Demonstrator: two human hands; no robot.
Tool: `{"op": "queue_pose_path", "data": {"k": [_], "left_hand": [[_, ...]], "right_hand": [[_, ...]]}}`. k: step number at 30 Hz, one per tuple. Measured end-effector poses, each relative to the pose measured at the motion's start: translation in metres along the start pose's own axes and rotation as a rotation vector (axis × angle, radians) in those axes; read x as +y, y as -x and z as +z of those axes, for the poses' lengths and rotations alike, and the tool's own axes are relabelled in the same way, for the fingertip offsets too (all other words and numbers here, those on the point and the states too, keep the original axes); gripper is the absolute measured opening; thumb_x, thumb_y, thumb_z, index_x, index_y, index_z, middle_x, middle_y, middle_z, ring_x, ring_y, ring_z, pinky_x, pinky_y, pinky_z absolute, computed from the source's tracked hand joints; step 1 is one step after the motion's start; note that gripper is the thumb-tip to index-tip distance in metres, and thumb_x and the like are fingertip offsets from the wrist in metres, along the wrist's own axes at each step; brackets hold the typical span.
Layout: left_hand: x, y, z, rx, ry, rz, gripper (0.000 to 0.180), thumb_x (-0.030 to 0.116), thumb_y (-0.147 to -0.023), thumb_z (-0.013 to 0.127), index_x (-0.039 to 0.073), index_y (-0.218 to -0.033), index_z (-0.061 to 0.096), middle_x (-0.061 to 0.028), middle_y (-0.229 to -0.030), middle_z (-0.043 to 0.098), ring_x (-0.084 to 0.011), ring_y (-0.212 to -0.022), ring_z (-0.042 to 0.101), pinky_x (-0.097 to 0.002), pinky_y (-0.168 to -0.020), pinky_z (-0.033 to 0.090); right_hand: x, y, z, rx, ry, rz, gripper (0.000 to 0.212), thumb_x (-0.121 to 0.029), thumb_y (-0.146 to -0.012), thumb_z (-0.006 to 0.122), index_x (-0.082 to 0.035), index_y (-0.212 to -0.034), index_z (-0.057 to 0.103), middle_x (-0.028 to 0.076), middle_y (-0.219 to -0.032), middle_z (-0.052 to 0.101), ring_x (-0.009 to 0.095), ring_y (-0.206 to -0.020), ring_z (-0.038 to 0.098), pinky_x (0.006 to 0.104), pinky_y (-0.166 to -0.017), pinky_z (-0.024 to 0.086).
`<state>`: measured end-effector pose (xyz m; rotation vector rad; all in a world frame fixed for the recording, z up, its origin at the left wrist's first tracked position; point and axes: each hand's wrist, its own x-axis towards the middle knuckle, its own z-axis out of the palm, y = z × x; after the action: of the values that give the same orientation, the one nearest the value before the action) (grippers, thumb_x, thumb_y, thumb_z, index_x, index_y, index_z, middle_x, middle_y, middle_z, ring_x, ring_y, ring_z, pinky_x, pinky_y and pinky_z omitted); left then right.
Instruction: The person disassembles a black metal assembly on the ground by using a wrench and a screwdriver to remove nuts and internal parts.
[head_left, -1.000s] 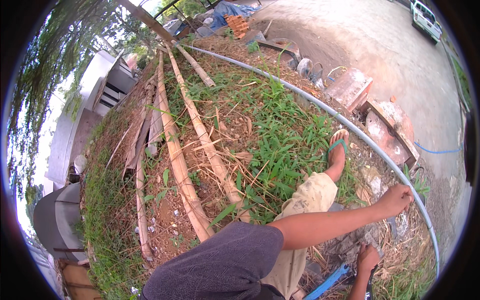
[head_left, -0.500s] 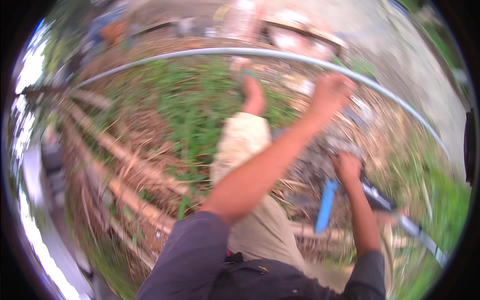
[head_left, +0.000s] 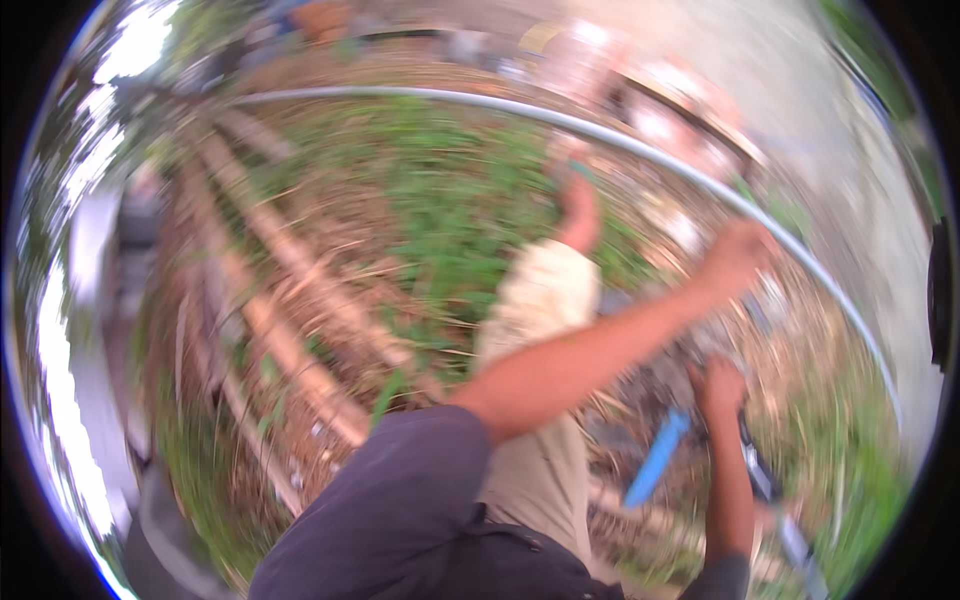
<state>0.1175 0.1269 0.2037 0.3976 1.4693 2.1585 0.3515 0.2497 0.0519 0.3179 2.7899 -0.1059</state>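
My left hand (head_left: 738,260) reaches across to the right side, its fingers curled closed just below a long grey pipe (head_left: 640,148). Blur hides whatever those fingers may hold. Nearer to me, my right hand (head_left: 720,388) is also curled closed, low over dark grey, lumpy ground (head_left: 650,392); what it grips cannot be made out. A flat blue strip (head_left: 657,458) lies left of my right wrist. Beside the right forearm a black and silver rod-like thing (head_left: 790,535) slants toward the lower edge.
Several bamboo poles (head_left: 300,362) lie on the left over dry stalks. Green weeds (head_left: 440,210) grow around my forward foot (head_left: 578,205). Pinkish wrapped bundles (head_left: 690,100) stand beyond the pipe, next to grey paving (head_left: 850,150). Tall grass (head_left: 850,500) is at lower right.
The view has swung, so most of the scene sits further right and slightly lower. Both hands stay closed, the left still near the pipe, the right above the dark ground.
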Motion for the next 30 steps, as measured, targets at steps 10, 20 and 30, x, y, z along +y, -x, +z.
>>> {"op": "queue_pose_path", "data": {"k": [10, 20, 30], "left_hand": [[-0.007, 0.000, -0.017, 0.024, 0.003, -0.006, 0.010, 0.004, -0.095, 0.057, -0.004, -0.094, 0.064, -0.0090, -0.071, 0.066, -0.0134, -0.060, 0.064, -0.0288, -0.053, 0.050], [-0.004, -0.006, -0.029, 0.049, 0.001, -0.048, 0.010, 0.005, -0.095, 0.056, -0.002, -0.096, 0.064, -0.0084, -0.069, 0.065, -0.0139, -0.056, 0.061, -0.0289, -0.050, 0.048], [0.000, -0.008, -0.025, 0.036, -0.023, -0.057, 0.012, 0.007, -0.095, 0.056, -0.001, -0.094, 0.065, -0.0078, -0.069, 0.066, -0.0132, -0.054, 0.062, -0.0286, -0.049, 0.049]], "right_hand": [[-0.008, -0.011, -0.012, -0.067, 0.119, 0.092, 0.037, -0.039, -0.091, 0.071, -0.003, -0.096, 0.069, 0.022, -0.088, 0.071, 0.040, -0.086, 0.070, 0.0510, -0.075, 0.054], [-0.022, -0.023, -0.026, -0.068, 0.171, 0.049, 0.039, -0.039, -0.091, 0.068, 0.000, -0.090, 0.074, 0.023, -0.087, 0.073, 0.039, -0.086, 0.073, 0.0483, -0.078, 0.057], [-0.002, -0.019, 0.002, -0.010, 0.103, 0.104, 0.043, -0.041, -0.090, 0.067, 0.000, -0.083, 0.075, 0.022, -0.087, 0.074, 0.040, -0.086, 0.073, 0.0499, -0.078, 0.057]]}}
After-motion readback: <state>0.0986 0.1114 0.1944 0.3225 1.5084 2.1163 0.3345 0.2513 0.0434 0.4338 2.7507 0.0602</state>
